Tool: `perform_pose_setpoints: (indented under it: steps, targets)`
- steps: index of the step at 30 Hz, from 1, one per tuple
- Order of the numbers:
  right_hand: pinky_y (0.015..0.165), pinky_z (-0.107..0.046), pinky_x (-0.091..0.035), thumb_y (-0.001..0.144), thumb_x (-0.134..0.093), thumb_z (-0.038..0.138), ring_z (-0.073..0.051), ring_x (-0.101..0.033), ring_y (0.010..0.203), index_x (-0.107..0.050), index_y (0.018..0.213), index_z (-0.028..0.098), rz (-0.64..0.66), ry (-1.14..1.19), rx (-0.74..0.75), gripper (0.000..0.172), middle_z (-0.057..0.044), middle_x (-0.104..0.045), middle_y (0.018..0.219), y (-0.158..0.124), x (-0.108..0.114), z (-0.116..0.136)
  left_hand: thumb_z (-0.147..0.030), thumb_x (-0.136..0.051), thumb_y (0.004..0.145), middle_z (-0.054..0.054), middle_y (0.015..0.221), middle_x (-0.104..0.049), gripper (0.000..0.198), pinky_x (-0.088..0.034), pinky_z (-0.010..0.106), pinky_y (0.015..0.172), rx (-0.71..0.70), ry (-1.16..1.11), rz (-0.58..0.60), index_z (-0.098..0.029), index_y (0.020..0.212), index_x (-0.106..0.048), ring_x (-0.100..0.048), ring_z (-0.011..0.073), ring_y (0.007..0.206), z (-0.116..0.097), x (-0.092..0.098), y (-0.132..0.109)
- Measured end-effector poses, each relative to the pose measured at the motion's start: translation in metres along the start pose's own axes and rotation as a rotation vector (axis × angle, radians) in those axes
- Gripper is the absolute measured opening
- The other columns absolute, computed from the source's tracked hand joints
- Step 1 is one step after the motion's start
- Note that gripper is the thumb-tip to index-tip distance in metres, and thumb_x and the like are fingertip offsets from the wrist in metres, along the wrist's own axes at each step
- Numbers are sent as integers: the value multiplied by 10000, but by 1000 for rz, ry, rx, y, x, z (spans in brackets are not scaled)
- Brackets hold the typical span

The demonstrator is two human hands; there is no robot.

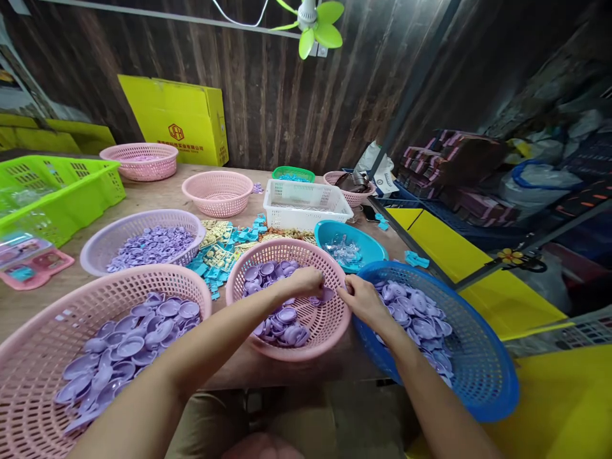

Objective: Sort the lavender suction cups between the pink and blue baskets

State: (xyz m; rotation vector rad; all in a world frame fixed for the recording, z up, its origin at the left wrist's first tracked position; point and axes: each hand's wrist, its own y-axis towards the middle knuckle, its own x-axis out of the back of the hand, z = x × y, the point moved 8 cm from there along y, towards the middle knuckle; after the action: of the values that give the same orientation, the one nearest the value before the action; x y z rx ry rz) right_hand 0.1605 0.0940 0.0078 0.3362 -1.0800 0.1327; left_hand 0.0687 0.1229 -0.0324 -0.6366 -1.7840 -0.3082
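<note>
The forearms (227, 330) are bare, the trousers (208, 422) dull khaki.

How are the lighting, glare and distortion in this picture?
Head view: the stacked bundles at right sit in dim light; head view: small highlights glint on the purple pieces; head view: the pink basket at lower left looks stretched.

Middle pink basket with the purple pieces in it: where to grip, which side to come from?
I'd grip the middle pink basket by its rim, at left and right, both hands coming from above. It's wide, round and upright, so opposite holds should keep the purple pieces level. The blue basket crowds the right side, so fingers may be tight there.
</note>
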Motion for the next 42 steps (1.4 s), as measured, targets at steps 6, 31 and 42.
perform_pose_setpoints:
  steps: [6,31,42]
  targets:
    - [493,-228,-232,653,-415,307,-90,-302,485,-274,521,208,-171,200,-68,217,56,-281,488,-7,21,-10,-358,-493,797,-9,496,-531,282,-365,187,433,-85,-473,39,-117,715,-617,-511,100,412,-26,29,-15]
    - [656,-249,-412,646,-583,99,-180,-586,764,-628,905,153,547,167,247,269,-43,-663,844,21,-109,32,-321,-749,561,-49,550,-509,312,-451,243,656,180,-1265,250,-128,581,-504,-520,87,570,57,-53,-47]
    - [721,-272,-420,634,-441,27,-172,-583,792,-580,1017,128,281,269,73,419,-67,-652,882,17,-89,24,-312,-772,602,-9,631,-590,327,-528,297,730,238,-1707,201,-130,712,-524,-635,139,661,61,-55,-37]
